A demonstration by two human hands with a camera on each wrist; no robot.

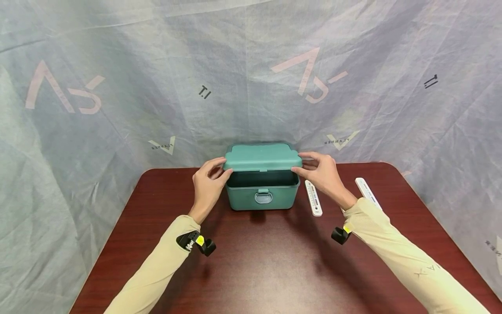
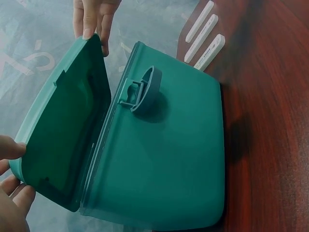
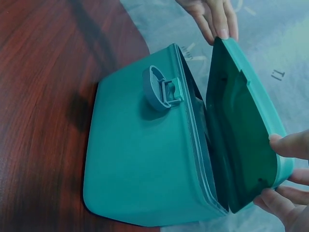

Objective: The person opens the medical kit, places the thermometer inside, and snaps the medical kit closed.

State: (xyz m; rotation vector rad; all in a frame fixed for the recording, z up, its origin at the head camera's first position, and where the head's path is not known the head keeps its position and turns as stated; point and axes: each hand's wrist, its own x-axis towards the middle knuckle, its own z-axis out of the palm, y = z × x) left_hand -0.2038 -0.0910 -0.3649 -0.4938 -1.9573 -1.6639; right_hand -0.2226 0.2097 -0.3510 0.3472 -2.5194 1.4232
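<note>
Box point(image 1: 240, 199), teal: on the table point(image 1: 255, 261), lid point(image 1: 262, 158) part-raised on its far side. Left hand point(image 1: 206, 186): pinches lid's left end. Right hand point(image 1: 325, 175): pinches right end. Handling: keep both ends level, grip light. Latch point(image 3: 153, 92): unfastened. Interior point(image 1: 262, 179): too dark to tell.

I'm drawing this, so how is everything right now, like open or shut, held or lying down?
Green box: upright, open
Lid: raised, tilted above the opening
Latch: unfastened, sticking out in front
Left hand: pinching one end of the lid
Right hand: pinching the other end
White strips: three, lying down, not held
</note>
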